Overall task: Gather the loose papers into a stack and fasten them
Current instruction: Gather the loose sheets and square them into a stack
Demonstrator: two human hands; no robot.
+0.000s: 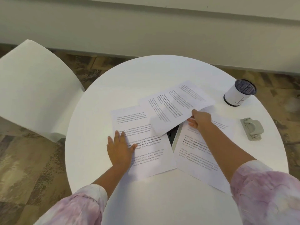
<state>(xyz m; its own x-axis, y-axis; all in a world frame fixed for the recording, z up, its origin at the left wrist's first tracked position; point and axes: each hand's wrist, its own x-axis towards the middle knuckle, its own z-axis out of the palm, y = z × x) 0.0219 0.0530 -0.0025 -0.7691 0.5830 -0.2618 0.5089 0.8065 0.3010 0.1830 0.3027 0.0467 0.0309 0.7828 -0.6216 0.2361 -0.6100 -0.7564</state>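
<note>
Several printed sheets lie scattered on a round white table. My left hand rests flat, fingers straight, on the left sheet. My right hand pinches the near edge of a lifted, curling sheet, held above the table. Another sheet lies at the right, partly under my right forearm. A further sheet lies flat beneath the lifted one. A grey stapler sits at the table's right edge. A dark flat object shows between the sheets, mostly hidden.
A white cylindrical holder with a dark mesh rim stands at the back right. A white chair is at the left of the table. A pale wall runs behind, above a patterned floor.
</note>
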